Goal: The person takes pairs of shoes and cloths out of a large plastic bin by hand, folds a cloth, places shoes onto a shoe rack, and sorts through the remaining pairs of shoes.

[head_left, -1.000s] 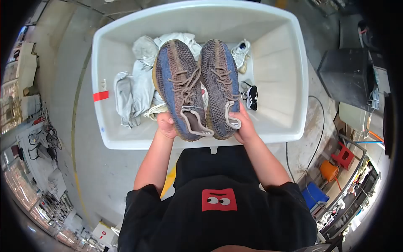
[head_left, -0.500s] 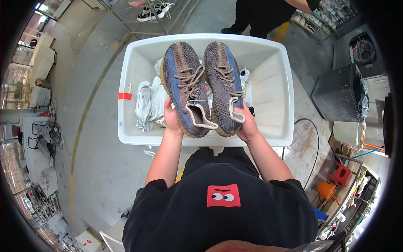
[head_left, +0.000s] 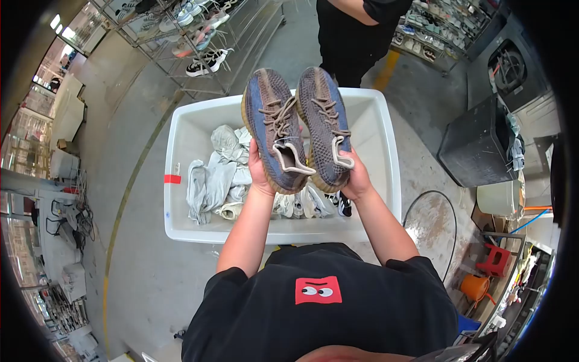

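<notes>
Two blue-and-brown knit sneakers are held side by side above a white bin [head_left: 391, 163], toes pointing away from me and laces up. My left hand [head_left: 259, 169] grips the left sneaker [head_left: 270, 120] along its outer side near the heel. Around the heel of the right sneaker [head_left: 322, 123] wraps my right hand [head_left: 357, 175], thumb by the collar. Below them in the bin lie pale grey cloths [head_left: 211, 181], white shoes [head_left: 307, 204] and a black-and-white shoe [head_left: 344, 205].
Wire racks with shoes [head_left: 208, 62] stand at the back left, and more shoe shelves [head_left: 431, 36] at the back right. A person in black [head_left: 347, 45] stands behind the bin. A black container [head_left: 476, 145] and an orange bucket [head_left: 474, 288] are at right.
The view has tilted up, bringing the racks and the other person into sight, and the bin sits lower in view. Both hands keep hold of the sneakers, now over the bin's far half.
</notes>
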A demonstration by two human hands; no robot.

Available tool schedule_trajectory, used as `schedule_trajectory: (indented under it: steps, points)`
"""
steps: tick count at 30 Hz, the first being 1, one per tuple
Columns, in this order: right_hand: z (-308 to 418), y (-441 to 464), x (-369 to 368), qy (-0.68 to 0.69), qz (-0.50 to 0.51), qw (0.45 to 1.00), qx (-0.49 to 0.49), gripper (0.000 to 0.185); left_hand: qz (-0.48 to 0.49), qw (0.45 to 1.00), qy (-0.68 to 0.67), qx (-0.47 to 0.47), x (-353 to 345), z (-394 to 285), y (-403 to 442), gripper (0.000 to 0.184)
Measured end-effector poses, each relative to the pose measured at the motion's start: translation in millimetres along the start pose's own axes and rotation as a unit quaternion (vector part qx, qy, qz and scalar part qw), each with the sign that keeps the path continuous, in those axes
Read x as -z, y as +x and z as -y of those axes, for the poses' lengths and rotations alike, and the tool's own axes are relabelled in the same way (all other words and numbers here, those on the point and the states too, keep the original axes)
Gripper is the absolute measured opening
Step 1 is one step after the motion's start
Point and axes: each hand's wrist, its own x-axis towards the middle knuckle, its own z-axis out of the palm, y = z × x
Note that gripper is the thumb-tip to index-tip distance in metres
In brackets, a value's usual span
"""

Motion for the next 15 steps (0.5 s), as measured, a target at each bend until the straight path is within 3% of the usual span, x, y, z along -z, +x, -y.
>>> schedule_trajectory:
  steps: [7,15]
  points:
    - [4.5,8.0,7.4,-0.005,0.019,1.0,-0.011,0.063,0.022,1.0,0.013,0.005,-10.5,7.1,3.7,0.102]
    - [2.9,13.0,19.0,0.047,0.014,0.996,-0.07,0.068,-0.052,0.997,0.061,0.003,-19.5,9.4,-2.1,0.115]
